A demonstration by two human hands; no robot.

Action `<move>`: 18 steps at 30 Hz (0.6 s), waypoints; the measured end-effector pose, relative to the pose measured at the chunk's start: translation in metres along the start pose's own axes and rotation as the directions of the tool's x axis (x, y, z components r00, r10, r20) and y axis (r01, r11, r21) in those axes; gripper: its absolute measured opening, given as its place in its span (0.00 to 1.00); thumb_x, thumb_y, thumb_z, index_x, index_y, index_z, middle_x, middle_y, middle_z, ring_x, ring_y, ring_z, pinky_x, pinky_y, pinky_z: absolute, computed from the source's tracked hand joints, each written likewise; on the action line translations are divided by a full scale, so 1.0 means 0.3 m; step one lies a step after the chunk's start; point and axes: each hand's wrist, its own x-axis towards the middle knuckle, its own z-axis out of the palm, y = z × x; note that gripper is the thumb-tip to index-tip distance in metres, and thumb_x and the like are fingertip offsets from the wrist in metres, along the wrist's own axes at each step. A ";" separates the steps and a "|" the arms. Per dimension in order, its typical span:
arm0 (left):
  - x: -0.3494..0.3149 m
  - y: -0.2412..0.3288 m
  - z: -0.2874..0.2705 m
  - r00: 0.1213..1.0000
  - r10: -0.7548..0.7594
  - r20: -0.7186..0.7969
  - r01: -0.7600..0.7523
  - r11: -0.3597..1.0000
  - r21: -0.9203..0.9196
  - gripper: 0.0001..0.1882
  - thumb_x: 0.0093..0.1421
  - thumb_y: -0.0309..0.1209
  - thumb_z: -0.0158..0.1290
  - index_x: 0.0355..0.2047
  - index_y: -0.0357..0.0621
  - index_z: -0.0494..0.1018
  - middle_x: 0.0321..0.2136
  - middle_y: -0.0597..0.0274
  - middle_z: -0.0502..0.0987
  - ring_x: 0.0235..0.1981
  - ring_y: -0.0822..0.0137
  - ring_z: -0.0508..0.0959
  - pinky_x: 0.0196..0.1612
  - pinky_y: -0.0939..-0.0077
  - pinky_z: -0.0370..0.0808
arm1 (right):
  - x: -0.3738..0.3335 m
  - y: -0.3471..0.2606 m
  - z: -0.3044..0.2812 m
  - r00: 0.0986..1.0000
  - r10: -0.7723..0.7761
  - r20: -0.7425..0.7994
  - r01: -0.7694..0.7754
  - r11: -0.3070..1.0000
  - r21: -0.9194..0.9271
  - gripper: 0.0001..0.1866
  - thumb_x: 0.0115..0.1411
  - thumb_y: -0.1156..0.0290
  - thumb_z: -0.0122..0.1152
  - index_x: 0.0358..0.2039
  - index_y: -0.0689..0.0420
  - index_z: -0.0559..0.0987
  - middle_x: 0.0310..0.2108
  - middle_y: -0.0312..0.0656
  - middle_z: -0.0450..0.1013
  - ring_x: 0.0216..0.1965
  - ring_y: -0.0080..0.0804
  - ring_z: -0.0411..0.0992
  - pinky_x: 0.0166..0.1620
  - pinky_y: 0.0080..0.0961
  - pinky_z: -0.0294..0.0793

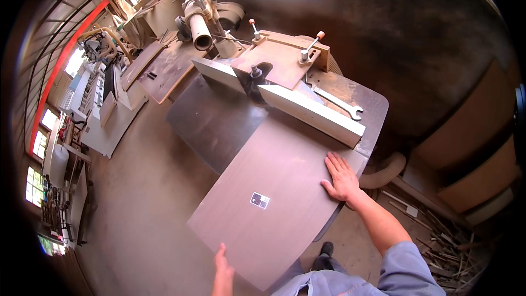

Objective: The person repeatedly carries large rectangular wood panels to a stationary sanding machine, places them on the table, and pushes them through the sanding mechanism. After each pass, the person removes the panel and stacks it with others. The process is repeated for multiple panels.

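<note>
A flat, grey-brown wood-grain panel (274,170) with a small printed label (259,200) lies on the dark metal table (213,120) of a spindle shaper. Its far edge runs along the white-faced fence (312,115). My right hand (342,180) rests flat on the panel's right side, fingers stretched toward the fence. At the near left edge, my left hand (222,271) holds the panel with the thumb on top; its other fingers are hidden. The cutter spindle (256,72) stands in the gap between the fence halves.
An open-ended wrench (339,104) lies behind the fence, near two orange-knobbed clamp handles (312,46). A tubular motor unit (200,35) hangs beyond the table. Scrap wood strips (449,257) cover the floor at right, beside a flexible hose (383,174). A long machine (109,98) stands left.
</note>
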 end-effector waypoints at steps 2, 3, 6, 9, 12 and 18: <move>-0.008 -0.009 0.008 0.999 -0.027 -0.018 0.027 1.000 -0.008 0.30 0.63 0.48 0.51 0.57 0.38 0.65 0.55 0.51 0.70 0.56 0.50 0.69 0.58 0.49 0.67 | 0.011 0.017 0.004 0.998 -0.039 -0.047 0.037 0.999 -0.025 0.39 0.57 0.53 0.54 0.62 0.66 0.60 0.67 0.53 0.52 0.69 0.46 0.48 0.70 0.40 0.44; -0.010 -0.011 0.006 0.999 -0.034 -0.043 0.034 0.999 0.013 0.31 0.63 0.47 0.51 0.57 0.37 0.64 0.56 0.50 0.70 0.57 0.50 0.69 0.58 0.49 0.66 | 0.014 0.021 0.004 1.000 -0.023 -0.012 0.023 1.000 -0.008 0.39 0.57 0.53 0.54 0.62 0.66 0.60 0.67 0.53 0.52 0.69 0.47 0.48 0.70 0.40 0.44; -0.008 0.005 -0.007 0.995 0.006 -0.104 0.006 0.994 0.113 0.34 0.61 0.45 0.54 0.59 0.34 0.60 0.58 0.46 0.66 0.59 0.48 0.66 0.61 0.50 0.62 | 0.026 0.022 -0.001 1.000 -0.018 -0.022 0.018 1.000 -0.006 0.40 0.56 0.53 0.54 0.63 0.65 0.59 0.67 0.54 0.51 0.69 0.48 0.47 0.70 0.41 0.44; 0.003 0.043 0.033 0.847 0.494 -0.199 -0.235 0.682 0.692 0.42 0.58 0.43 0.58 0.63 0.30 0.53 0.63 0.40 0.57 0.65 0.46 0.57 0.66 0.52 0.53 | 0.026 0.013 -0.010 0.999 -0.026 -0.029 0.025 0.999 -0.023 0.40 0.56 0.53 0.54 0.63 0.66 0.59 0.67 0.54 0.52 0.69 0.48 0.48 0.70 0.41 0.44; 0.041 0.085 0.234 0.692 0.690 0.215 -0.201 -0.102 0.974 0.48 0.54 0.44 0.59 0.66 0.29 0.48 0.67 0.36 0.47 0.69 0.45 0.44 0.70 0.56 0.41 | 0.022 0.008 -0.021 0.999 -0.028 -0.038 0.027 1.000 -0.013 0.40 0.56 0.54 0.54 0.62 0.66 0.59 0.66 0.54 0.53 0.68 0.48 0.49 0.69 0.41 0.45; 0.217 0.046 1.037 0.564 0.353 0.747 -0.473 -0.603 0.642 0.45 0.61 0.57 0.42 0.66 0.32 0.50 0.69 0.46 0.43 0.71 0.54 0.39 0.71 0.58 0.34 | 0.037 0.006 -0.034 1.000 -0.005 -0.003 0.005 0.999 0.032 0.41 0.55 0.54 0.55 0.63 0.68 0.58 0.66 0.57 0.51 0.68 0.51 0.48 0.69 0.43 0.44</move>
